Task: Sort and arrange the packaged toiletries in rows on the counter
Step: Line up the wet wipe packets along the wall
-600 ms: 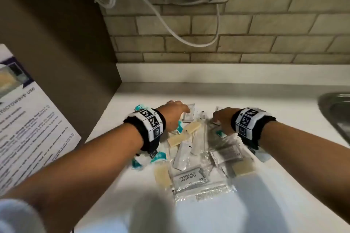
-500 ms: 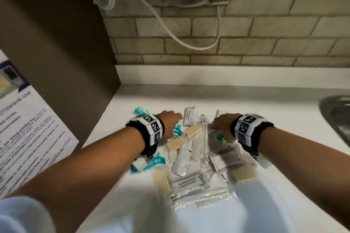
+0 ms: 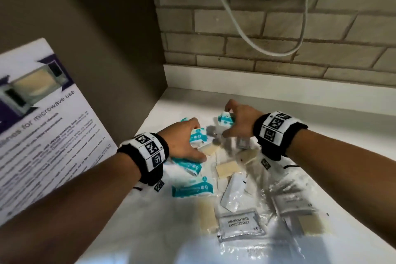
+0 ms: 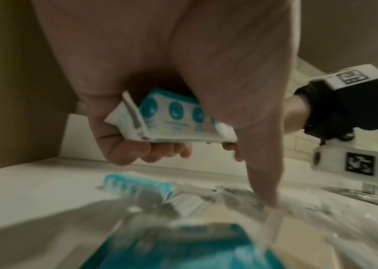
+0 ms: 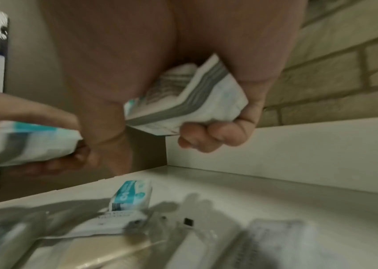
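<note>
Teal-and-white packets are gripped one in each curled hand, left hand and right hand, above the unsorted pile on the table. Slick wrappers underneath could slide or scatter if a wrist brushes them.

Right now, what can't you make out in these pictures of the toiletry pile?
- Print on the teal-and-white packet in the left hand: motion blur, all views.
- Front of the right hand's packet: fingers cover it.
- Clear wrappers, head view: glare hides contents.
- Lowest clear packet, head view: too blurred to identify.
</note>
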A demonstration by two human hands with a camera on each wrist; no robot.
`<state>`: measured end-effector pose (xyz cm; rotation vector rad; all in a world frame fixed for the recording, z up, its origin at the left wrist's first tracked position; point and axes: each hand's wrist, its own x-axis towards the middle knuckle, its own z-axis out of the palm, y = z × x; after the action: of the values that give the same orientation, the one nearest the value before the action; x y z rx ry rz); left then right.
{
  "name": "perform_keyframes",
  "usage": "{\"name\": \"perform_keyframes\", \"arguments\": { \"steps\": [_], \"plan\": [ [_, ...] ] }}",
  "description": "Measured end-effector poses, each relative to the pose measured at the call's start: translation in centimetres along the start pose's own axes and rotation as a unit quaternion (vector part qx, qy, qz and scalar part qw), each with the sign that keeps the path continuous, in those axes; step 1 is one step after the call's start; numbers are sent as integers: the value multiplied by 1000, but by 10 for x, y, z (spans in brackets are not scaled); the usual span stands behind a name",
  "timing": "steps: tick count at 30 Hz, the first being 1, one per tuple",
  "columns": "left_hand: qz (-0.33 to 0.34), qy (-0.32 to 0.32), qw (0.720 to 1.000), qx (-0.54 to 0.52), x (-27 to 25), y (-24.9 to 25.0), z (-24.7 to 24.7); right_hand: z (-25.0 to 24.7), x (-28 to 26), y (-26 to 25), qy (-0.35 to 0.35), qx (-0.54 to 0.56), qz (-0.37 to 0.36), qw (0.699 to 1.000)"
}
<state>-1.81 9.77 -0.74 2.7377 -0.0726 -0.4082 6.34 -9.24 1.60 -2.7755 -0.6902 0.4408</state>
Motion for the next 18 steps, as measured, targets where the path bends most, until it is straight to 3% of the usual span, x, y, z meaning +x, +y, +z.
{"name": "perform_keyframes", "arguments": {
  "steps": [3,6,13,18],
  "plan": [
    [4,-51,999,19,-11,-16,7,13,34,-22,0,-40,0,999],
    [16,-55,998,36,-19,-25,13,27,59,-40,-18,-55,5,998],
    [15,9,998,63,-23,-42,9,54,84,-62,-44,-56,36,997],
    [-37,94,993,64,-16,-67,-10,55,92,-74,-31,-35,29,998]
  ]
}}
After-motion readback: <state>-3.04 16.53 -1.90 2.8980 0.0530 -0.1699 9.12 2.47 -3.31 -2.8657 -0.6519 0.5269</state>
